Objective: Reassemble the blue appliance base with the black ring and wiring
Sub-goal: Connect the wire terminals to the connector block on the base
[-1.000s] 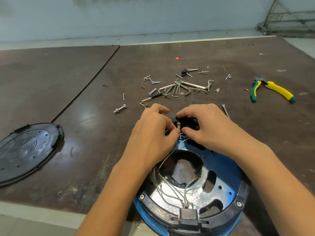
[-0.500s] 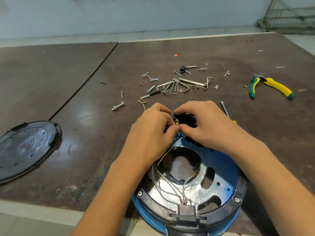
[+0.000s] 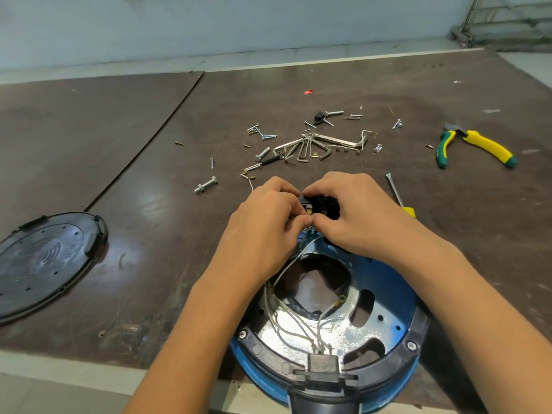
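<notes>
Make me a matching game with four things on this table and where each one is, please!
Things:
1. yellow-and-green-handled pliers
2. round black plastic cover
3. small black part
4. round blue appliance base

Places:
A. pinched between the left hand and the right hand
B. far right of the dark brown table
C. left side of the table
D. near edge, below the forearms

Pairs: 1-B, 2-C, 3-A, 4-D.

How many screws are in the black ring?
2: one screw on the black ring at left, one at right. The left hand and right hand cover its far side; more may be hidden.
</notes>
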